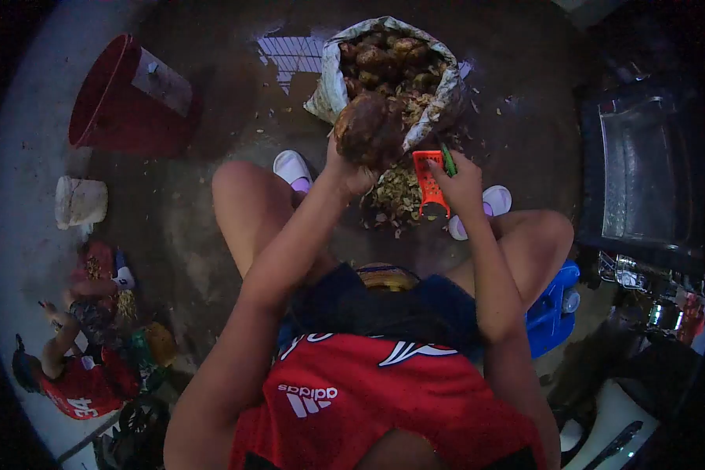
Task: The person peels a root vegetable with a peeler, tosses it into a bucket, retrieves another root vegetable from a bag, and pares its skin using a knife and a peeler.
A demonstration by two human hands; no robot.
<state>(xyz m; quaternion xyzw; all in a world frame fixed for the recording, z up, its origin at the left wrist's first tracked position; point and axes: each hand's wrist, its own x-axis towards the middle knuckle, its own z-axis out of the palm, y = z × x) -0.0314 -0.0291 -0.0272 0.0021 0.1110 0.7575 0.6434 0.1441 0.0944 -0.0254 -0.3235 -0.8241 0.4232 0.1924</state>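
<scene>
My left hand (pixel 351 174) is closed around a large brown tuber (pixel 364 129) with rough skin, raised in front of the open sack (pixel 331 74). More brown tubers (pixel 374 59) fill that white sack. My right hand (pixel 460 184) grips an orange grater-like tool with holes (pixel 429 184), just right of the tuber and apart from it. A green piece (pixel 448 159) shows at my right fingers; whether it belongs to the orange tool, I cannot tell. Beneath my hands, a heap of pale peelings (pixel 395 194) lies on the floor between my white slippers.
A red bucket (pixel 145 102) stands at the upper left, above a small white pail (pixel 81 201). Another person (pixel 86 380) in a red shirt sits at the lower left. Near my right leg is a blue plastic container (pixel 554 309). A dark bin-like object (pixel 646 168) stands at the right.
</scene>
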